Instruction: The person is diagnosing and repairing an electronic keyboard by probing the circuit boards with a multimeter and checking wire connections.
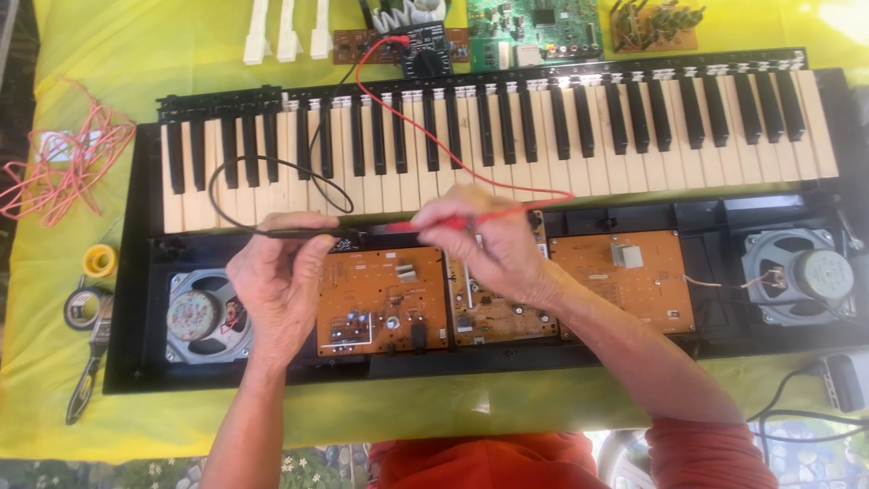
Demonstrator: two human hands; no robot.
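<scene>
An opened electronic keyboard (507, 136) lies across a yellow cloth, its orange circuit boards (385, 303) exposed below the keys. My left hand (276, 285) grips a black test probe (308, 234) pointing right. My right hand (489, 244) grips a red test probe (430, 226) pointing left. Both probe tips meet near the top edge of the left circuit board. The red lead (434, 145) and black lead (272, 167) run over the keys to a black multimeter (424, 50) behind the keyboard.
Speakers sit at the left (195, 317) and right (797, 272) ends of the case. Loose white keys (285, 32) and green and brown boards (534, 27) lie at the back. Pink wire tangle (59, 163), solder rolls (98, 263) and a tool (86, 376) lie left. A black adapter (846, 380) lies right.
</scene>
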